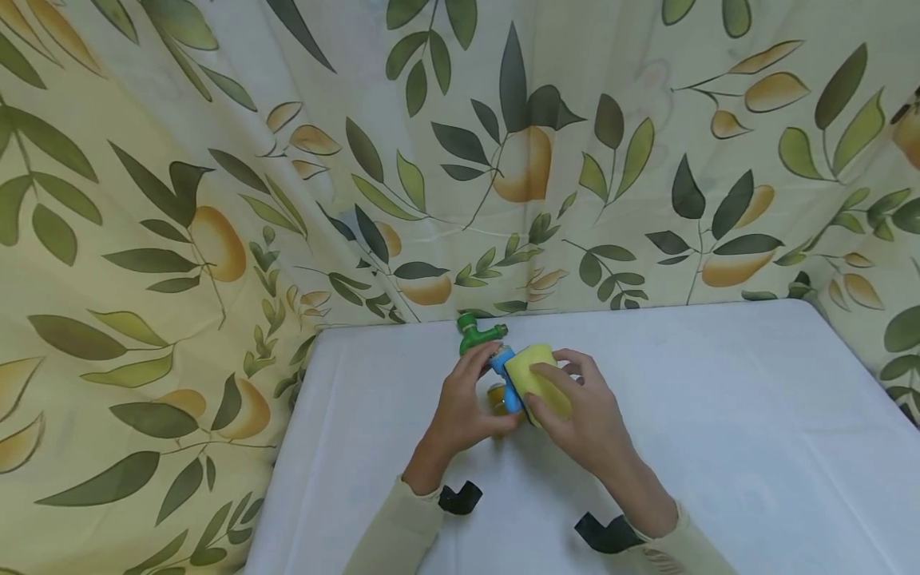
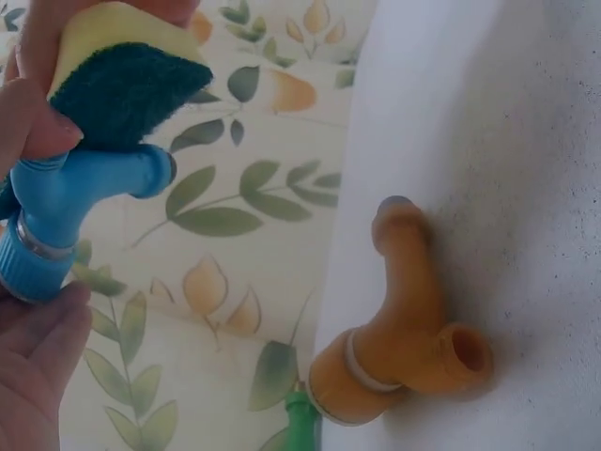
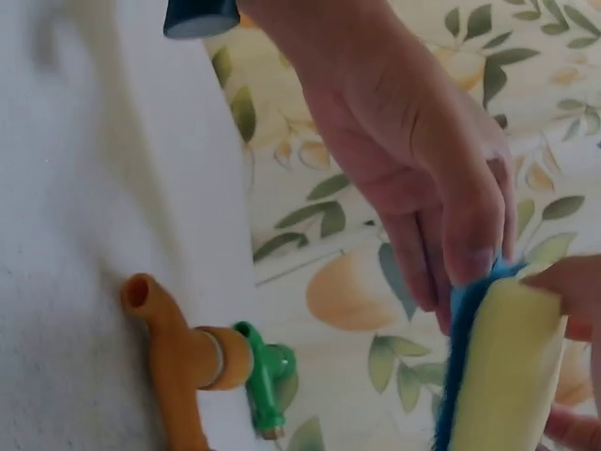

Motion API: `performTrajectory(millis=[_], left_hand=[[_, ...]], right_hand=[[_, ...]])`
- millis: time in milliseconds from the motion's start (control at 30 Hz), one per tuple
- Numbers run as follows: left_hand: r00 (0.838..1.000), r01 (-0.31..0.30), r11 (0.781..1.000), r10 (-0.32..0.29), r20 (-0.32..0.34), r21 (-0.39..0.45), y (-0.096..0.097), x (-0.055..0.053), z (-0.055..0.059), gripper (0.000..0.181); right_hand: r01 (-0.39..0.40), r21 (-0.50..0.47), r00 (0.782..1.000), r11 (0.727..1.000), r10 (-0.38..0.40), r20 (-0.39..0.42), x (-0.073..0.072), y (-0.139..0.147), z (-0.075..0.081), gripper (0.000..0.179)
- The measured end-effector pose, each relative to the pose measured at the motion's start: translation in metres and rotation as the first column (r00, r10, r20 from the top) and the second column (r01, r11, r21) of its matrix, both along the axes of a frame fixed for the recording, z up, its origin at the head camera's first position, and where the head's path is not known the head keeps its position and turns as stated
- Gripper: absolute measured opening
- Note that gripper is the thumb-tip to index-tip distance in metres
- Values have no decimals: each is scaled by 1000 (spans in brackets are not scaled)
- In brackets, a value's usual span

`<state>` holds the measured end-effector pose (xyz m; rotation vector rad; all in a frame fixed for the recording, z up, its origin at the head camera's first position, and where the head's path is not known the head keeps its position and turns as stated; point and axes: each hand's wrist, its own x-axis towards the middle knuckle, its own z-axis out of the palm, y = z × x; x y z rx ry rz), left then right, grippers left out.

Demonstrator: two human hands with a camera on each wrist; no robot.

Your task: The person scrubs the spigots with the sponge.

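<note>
My left hand [image 1: 456, 411] grips a blue plastic tap [image 2: 89, 193], its thumb at one end and fingertips around the other. In my right hand [image 1: 596, 427] is a yellow sponge [image 1: 525, 374], pinched between thumb and fingers. The sponge's dark green scouring pad [image 2: 131, 94] faces the blue tap and lies against it in the left wrist view. Below the hands an orange-brown tap [image 2: 404, 301] lies on the table, partly hidden in the head view. Behind it, near the table's far edge, is a green tap [image 1: 470, 331].
A white cloth covers the table [image 1: 740, 415]. Beyond its far edge hangs a curtain [image 1: 611, 231] printed with leaves and fruit, which also runs down the left side. Black bands [image 1: 460, 498] are at both wrists, over pale sleeves [image 1: 398, 531].
</note>
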<state>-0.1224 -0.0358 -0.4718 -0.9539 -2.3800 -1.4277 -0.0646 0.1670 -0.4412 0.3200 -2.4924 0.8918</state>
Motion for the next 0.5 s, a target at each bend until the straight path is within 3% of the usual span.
performTrajectory(millis=[100,167,300,500], left_hand=[[1000,-5,1000,5,-24,15,0,1,2,94],[999,1,999,1,-36,42,-1,1,3,95],[998,23,994,-18,-55,103,-2,3,6,97],[996,47,992,-38,-77,116,-1,5,10,95]], right_hand=[[-4,54,998,999,7,-56,1,1,3,45],[35,65,993,997,-27,-115,0,5,5,46],[119,11,979,993,-116,-170,-4,10,7,46],[-54,35,976,998,60,-209,0,11,7,46]])
